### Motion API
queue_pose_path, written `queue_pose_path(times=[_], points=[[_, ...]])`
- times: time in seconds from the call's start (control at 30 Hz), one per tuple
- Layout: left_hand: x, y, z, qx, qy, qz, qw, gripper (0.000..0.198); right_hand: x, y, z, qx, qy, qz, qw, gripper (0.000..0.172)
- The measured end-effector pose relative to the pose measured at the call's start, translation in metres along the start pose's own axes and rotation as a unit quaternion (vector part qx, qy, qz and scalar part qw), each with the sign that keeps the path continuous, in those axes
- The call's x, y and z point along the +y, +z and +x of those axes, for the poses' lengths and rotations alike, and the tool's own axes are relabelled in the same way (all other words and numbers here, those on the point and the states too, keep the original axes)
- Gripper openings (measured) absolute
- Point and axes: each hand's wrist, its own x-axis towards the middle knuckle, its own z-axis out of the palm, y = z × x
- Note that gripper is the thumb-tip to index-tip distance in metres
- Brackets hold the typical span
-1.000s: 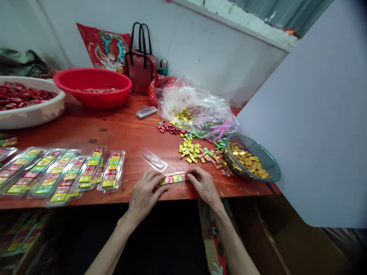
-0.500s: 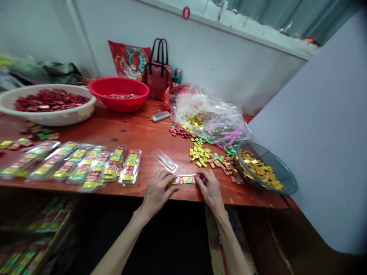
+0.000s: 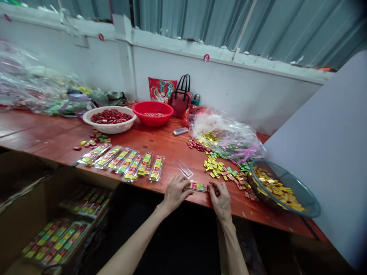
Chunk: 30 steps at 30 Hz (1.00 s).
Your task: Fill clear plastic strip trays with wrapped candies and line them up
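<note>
My left hand (image 3: pixel 174 193) and my right hand (image 3: pixel 220 198) grip opposite ends of a clear plastic tray of wrapped pieces (image 3: pixel 200 186) at the table's front edge. A row of small red, yellow and green foil-wrapped blocks fills its visible middle; my fingers cover both ends. Just beyond my left hand lies an empty clear tray (image 3: pixel 184 169), set at a slant. Loose yellow pieces (image 3: pixel 213 167) and brownish-red pieces (image 3: pixel 237 178) are spread beyond my right hand. Left of my hands, several filled trays (image 3: pixel 156 168) lie side by side.
A blue-green basin (image 3: pixel 314 206) of gold pieces stands at the right, near a plastic bag (image 3: pixel 229 128). Farther back are a red basin (image 3: pixel 153 121), a white basin (image 3: pixel 110 128) and a handbag (image 3: pixel 182 102). Below left, a cardboard box (image 3: pixel 31 204) stands beside more filled trays (image 3: pixel 56 240).
The view has swung up and to the left, bringing more table and the box into sight. Both hands remain at the ends of the same filled tray.
</note>
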Motion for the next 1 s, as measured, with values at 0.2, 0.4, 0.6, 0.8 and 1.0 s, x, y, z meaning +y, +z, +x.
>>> queue_pose_path(times=[0.2, 0.4, 0.6, 0.8, 1.0], points=[[0.000, -0.007, -0.008, 0.027, -0.010, -0.031, 0.999, 0.005, -0.010, 0.000, 0.010, -0.005, -0.036, 0.042, 0.998, 0.024], [-0.011, -0.019, -0.039, 0.078, -0.033, -0.057, 0.995, 0.019, -0.043, 0.031, 0.065, -0.077, -0.117, 0.059, 0.988, 0.019], [-0.023, -0.034, -0.062, 0.127, -0.036, -0.050, 0.990, 0.015, -0.074, 0.099, 0.110, -0.177, -0.176, 0.080, 0.965, 0.019], [-0.030, -0.039, -0.063, 0.153, -0.037, -0.046, 0.986, 0.017, -0.095, 0.154, 0.119, -0.227, -0.194, 0.085, 0.950, 0.022], [-0.032, -0.046, -0.060, 0.156, -0.084, -0.053, 0.983, 0.015, -0.104, 0.178, 0.120, -0.233, -0.183, 0.084, 0.951, 0.016]])
